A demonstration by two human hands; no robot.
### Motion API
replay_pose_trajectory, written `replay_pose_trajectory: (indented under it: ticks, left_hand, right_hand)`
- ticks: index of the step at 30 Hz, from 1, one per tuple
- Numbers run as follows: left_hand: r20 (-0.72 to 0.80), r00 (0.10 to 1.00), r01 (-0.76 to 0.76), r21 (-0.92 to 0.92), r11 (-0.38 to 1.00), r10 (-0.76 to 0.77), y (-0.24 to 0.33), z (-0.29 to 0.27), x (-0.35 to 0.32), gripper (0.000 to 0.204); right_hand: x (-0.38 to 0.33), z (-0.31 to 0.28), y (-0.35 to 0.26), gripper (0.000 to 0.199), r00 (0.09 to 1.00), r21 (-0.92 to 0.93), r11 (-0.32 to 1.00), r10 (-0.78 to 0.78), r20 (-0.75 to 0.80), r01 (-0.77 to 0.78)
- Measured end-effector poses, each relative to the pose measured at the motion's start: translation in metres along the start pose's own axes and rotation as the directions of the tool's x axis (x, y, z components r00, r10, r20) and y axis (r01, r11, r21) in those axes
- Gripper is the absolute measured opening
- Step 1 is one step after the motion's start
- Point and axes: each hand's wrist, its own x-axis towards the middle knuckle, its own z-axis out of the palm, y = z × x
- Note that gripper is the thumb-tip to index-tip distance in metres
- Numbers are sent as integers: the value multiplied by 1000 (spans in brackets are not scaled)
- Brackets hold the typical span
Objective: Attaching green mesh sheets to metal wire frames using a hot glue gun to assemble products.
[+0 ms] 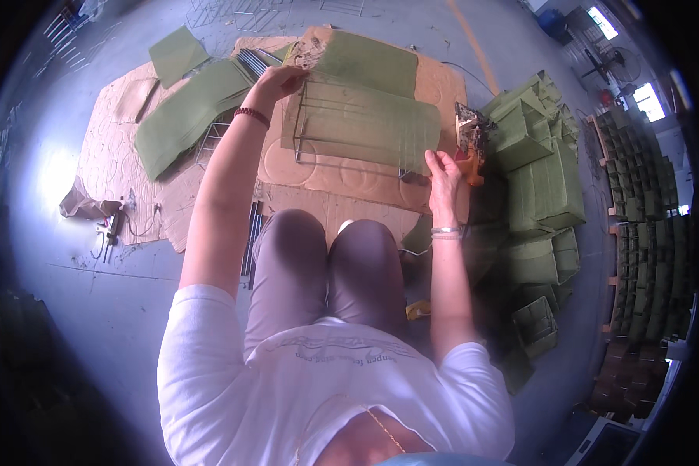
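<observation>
While the left hand (278, 80) pinches the far left corner of the green cloth (365, 116) and the right hand (441, 172) pinches its near right corner, both should pull evenly — that keeps the cloth flat over the wire frame (342, 151). Both lie on brown cardboard (342, 194) on the grey floor (93, 287), just past the knees. More green cloth pieces (186, 109) lie to the left — folded green boxes (544, 186) pile up on the right.
</observation>
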Motion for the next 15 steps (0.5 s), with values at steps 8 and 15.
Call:
replay_pose_trajectory:
  ticks: [8,15]
  left_hand:
    - [-81,992,-103,-47,994,99,-5,-5,-19,19]
    - [-21,998,-55,1,998,55,-9,14,-57,28]
  right_hand:
    - [-3,4,-3,17,1000,10,1000,-10,12,10]
    - [-4,-8,-3,17,999,-29,1000,2,-39,-3]
